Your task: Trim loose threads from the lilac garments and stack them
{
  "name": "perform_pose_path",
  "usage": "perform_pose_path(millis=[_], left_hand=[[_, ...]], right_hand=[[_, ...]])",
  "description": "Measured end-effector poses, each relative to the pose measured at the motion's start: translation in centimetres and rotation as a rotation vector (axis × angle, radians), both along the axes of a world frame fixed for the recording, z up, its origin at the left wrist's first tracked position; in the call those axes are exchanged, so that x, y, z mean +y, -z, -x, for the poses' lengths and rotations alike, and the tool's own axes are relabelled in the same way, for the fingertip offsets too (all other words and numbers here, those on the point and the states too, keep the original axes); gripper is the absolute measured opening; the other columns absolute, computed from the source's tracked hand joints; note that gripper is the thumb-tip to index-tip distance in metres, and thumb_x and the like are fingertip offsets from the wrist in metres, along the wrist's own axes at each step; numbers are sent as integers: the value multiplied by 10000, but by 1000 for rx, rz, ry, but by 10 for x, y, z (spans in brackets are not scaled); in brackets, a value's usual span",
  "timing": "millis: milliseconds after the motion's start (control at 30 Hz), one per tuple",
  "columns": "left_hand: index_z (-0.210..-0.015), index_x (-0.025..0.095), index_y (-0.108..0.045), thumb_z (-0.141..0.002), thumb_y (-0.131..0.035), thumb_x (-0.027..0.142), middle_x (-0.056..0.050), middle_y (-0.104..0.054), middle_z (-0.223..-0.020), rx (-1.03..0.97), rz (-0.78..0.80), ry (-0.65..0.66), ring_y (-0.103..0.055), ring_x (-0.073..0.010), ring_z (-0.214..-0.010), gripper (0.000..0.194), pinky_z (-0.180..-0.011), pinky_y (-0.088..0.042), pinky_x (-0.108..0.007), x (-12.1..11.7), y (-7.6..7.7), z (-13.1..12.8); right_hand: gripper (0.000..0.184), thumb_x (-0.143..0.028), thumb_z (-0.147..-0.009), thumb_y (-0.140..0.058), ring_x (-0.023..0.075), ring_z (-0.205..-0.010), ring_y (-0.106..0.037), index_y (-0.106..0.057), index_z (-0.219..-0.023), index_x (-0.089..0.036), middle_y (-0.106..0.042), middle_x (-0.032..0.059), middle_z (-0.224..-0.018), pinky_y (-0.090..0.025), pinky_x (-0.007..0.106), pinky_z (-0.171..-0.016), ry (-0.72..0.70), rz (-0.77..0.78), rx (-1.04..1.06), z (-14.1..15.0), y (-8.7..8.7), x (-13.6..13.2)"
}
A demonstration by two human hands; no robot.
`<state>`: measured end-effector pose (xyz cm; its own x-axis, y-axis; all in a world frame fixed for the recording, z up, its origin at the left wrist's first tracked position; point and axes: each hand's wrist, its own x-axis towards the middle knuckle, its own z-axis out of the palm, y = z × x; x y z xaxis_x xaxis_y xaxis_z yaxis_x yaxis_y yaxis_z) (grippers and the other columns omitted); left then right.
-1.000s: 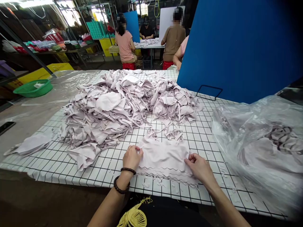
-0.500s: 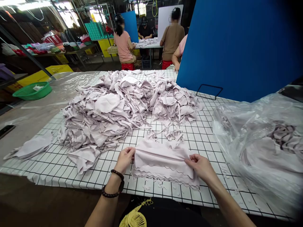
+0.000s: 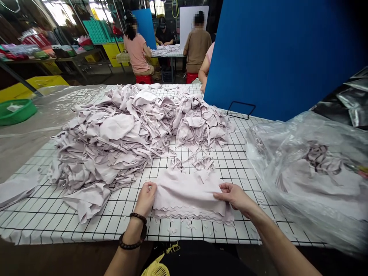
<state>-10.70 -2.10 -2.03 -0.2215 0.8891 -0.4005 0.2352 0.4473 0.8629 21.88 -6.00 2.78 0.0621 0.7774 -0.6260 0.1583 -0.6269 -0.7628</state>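
Before me on the gridded cloth lies a pale lilac camisole with wavy edges toward me and thin straps at its far side. The fingers of my left hand are closed in a pinch on its left edge. My right hand holds the right side, its thumb and fingers at the fabric. Dark bead bracelets circle my left wrist. Beyond the camisole rises a large heap of similar lilac garments.
A clear plastic bag with lilac garments inside stands at the right. Behind it leans a blue board with a black wire stand. A green basket sits at the far left. Several people work farther back.
My view has turned slightly right, so things sit farther left. The raised fold across the camisole has sunk and its upper layer lies flatter. Both hands stay at its sides.
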Motion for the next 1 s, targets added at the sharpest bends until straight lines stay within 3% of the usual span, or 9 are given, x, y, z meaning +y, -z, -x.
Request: perform_pose_path(millis=[133,233,367,500,633,733,833,900,1000], left_hand=[[-1121,149,-418,-731,-594,477,9,-600,-675,-62,18,82,-557,-137,-543,539,-491,-403,-217,-5,-5,1],[-1186,157,-412,-722,-615,409,-12,-633,-728,-29,6,155,-583,-148,-584,566,-523,-424,-226,-10,-11,1],[-1222,157,-433,-752,-535,329,1,-620,-708,-81,22,120,-568,-141,-581,512,-538,-424,-225,-13,-13,1],[-1278,162,-408,-758,-496,267,-51,-654,-898,-265,49,102,-607,-158,-734,538,-681,-473,-270,-12,-14,0],[-1286,162,-410,-759,-483,232,-85,-640,-1037,-272,48,123,-612,-179,-847,537,-753,-470,-288,-11,-16,-1],[-1259,154,-436,-769,-477,232,-95,-633,-1062,-197,35,111,-607,-187,-898,498,-777,-464,-288,-9,-16,0],[-1226,145,-457,-786,-484,264,-92,-644,-1009,-143,46,127,-612,-192,-876,456,-764,-467,-291,-7,-11,3],[-1228,146,-448,-795,-492,282,-77,-653,-937,-133,53,139,-618,-188,-818,456,-740,-473,-294,-6,-6,5],[-1223,160,-433,-810,-523,335,-51,-650,-856,-155,58,125,-617,-173,-749,458,-721,-479,-291,-7,-2,6]], right_hand=[[319,-468,-744,-610,99,-512,-482,-526,-857,-182,-546,-19,-637,-346,204,-449,-58,-173,-175,-3,11,2],[252,-433,-838,-451,96,-395,-423,-508,-897,-194,-490,-48,-508,-307,202,-375,-94,-131,-168,-3,12,4],[240,-412,-827,-434,73,-291,-259,-457,-942,-203,-373,-100,-418,-137,186,-292,-9,2,6,1,9,9],[369,-390,-712,-619,38,-331,-233,-439,-983,-214,-404,-108,-523,-100,170,-316,68,8,121,4,10,13],[362,-338,-662,-673,46,-396,-329,-493,-943,-196,-450,-80,-604,-228,190,-364,21,-96,13,4,14,15],[223,-313,-705,-630,103,-567,-492,-550,-879,-198,-524,-32,-679,-382,235,-539,-28,-287,-282,-1,15,16],[166,-314,-745,-584,141,-646,-523,-568,-886,-228,-576,-13,-737,-399,275,-626,-15,-381,-570,-6,16,18],[181,-330,-740,-595,144,-634,-523,-563,-887,-228,-578,-14,-715,-403,275,-612,6,-361,-565,-9,17,17],[269,-413,-733,-608,128,-536,-492,-544,-900,-213,-553,-21,-665,-381,250,-485,60,-239,-333,-12,20,11]])
